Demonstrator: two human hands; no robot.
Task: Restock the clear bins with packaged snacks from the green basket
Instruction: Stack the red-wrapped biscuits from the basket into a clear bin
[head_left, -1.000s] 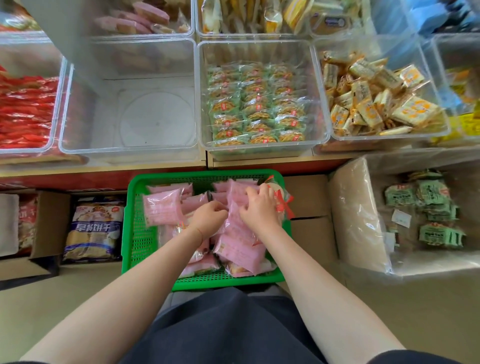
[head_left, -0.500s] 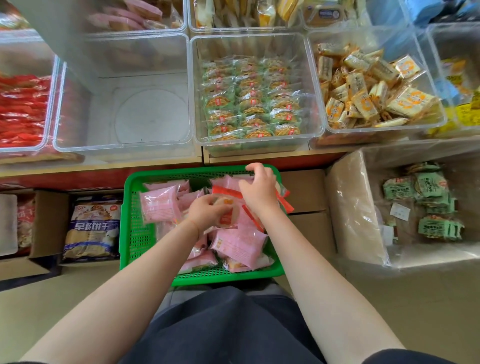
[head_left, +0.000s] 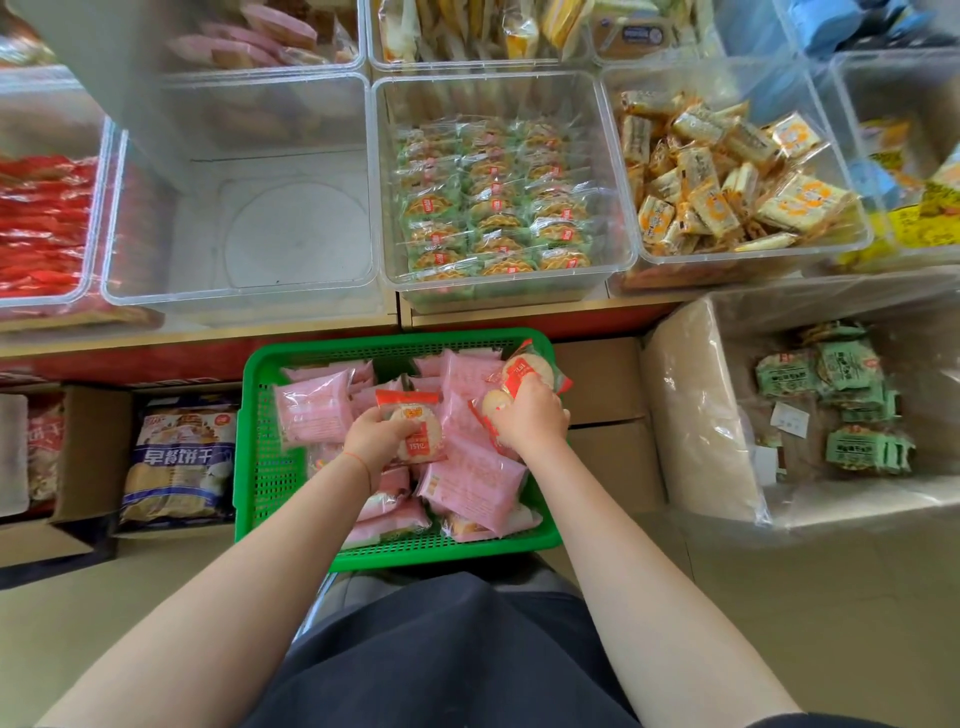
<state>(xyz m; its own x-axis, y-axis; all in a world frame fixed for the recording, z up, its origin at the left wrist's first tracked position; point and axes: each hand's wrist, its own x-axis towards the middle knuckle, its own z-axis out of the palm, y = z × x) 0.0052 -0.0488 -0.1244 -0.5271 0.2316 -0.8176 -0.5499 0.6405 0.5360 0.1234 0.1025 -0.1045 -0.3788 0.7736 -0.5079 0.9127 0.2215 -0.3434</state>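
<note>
A green basket (head_left: 260, 467) rests on my lap, filled with several pink snack packets (head_left: 311, 410). My left hand (head_left: 376, 436) grips a red-topped rice cracker packet (head_left: 415, 421) face up over the basket's middle. My right hand (head_left: 530, 415) holds two or more cracker packets (head_left: 524, 371) near the basket's far right corner. On the shelf straight ahead stands an empty clear bin (head_left: 239, 228).
Beside the empty bin are a bin of green-wrapped cookies (head_left: 493, 202), a bin of yellow snacks (head_left: 727, 176) and a bin of red packets (head_left: 41, 223). Cardboard boxes (head_left: 608, 415) and a bagged carton of green packets (head_left: 831, 405) stand under the shelf.
Both hands dug into the pink packets, then rose with cracker packets. The left hand's packet is now turned face up. The right hand lifted its packets toward the basket's far right corner.
</note>
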